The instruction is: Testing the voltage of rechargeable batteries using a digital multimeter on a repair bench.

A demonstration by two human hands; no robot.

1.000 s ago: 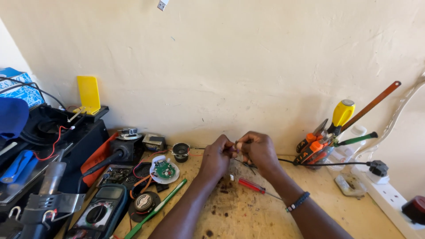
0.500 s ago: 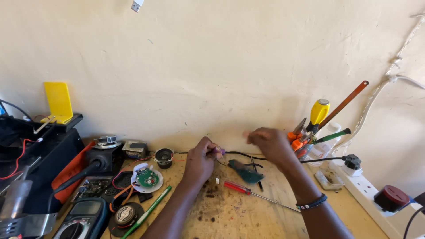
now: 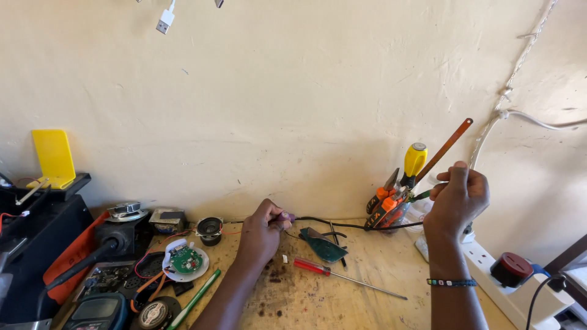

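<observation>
The wooden tabletop (image 3: 367, 293) runs along a cream wall and carries everything. Landmark: the tool holder (image 3: 391, 208) at the back w/ orange-handled pliers and a yellow-handled screwdriver (image 3: 414, 160) sticking up.

Far left of the holder sits a black case (image 3: 36, 238) w/ a yellow stand (image 3: 53, 157) on top. Right of the holder, a white power strip (image 3: 520, 287) lies along the tabletop edge, a red-topped plug in it.

Both hands are well apart, each clamped on the black cable (image 3: 342, 224). The right hand (image 3: 457, 198) is raised just right of the holder, fingers pinched on the cable's far end (the grip point itself is partly hidden). The left hand (image 3: 262, 232) rests left of the holder, low at the tabletop, pinching the cable's purplish end betw. thumb and fingers. The cable stretches between them, passing in front of the holder's base.

Left and in front of the holder lie a green board piece (image 3: 322, 245) and a red-handled screwdriver (image 3: 342, 276). Further left: a small round speaker (image 3: 210, 228), a round green circuit board (image 3: 185, 260), a green pen (image 3: 195, 298).
</observation>
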